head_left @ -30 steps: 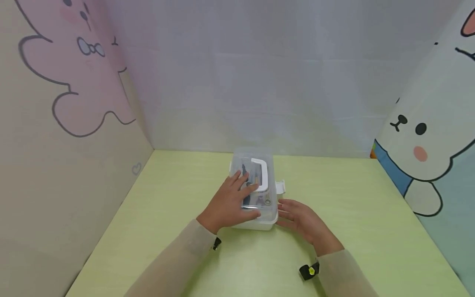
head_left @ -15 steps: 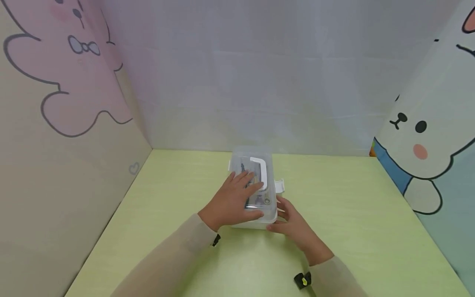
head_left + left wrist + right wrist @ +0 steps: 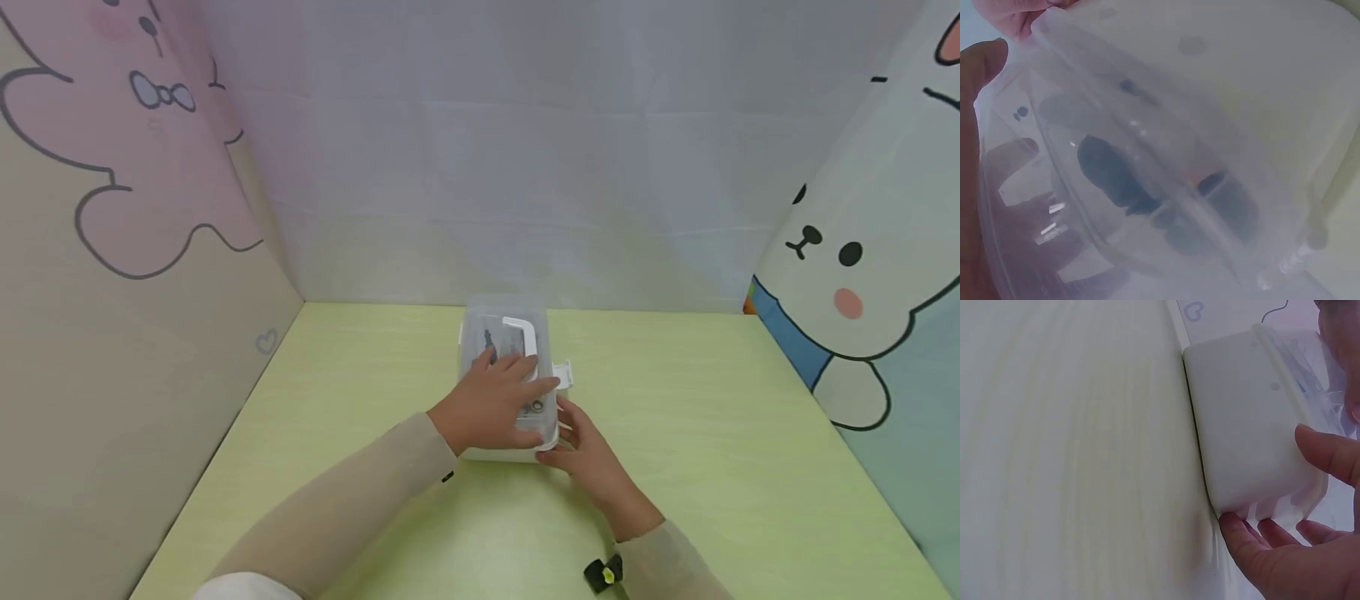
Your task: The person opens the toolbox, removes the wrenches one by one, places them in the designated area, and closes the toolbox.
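Observation:
A white storage box [image 3: 498, 455] with a clear lid [image 3: 480, 323] stands on the table, and a white carrying handle [image 3: 530, 333] lies folded on the lid. My left hand [image 3: 495, 404] rests on the lid with its fingers spread, partly covering the handle. At the near right corner my right hand [image 3: 592, 462] grips the box; the right wrist view shows its thumb on the end wall and its fingers [image 3: 1272, 534] along the side. A white latch [image 3: 563, 375] sticks out on the right side. Dark items [image 3: 1113, 172] show blurred through the lid; their kind is unclear.
The box stands on a pale yellow-green table [image 3: 675, 400] before a white back curtain [image 3: 480, 167]. Side panels with a pink cartoon figure [image 3: 142, 167] and a white cartoon figure [image 3: 855, 275] border the table. A small black device [image 3: 602, 575] hangs at the right cuff.
My left hand has slid to the right across the lid. My right hand has closed in from beside the box, its thumb now against the near end. The latch still sticks out.

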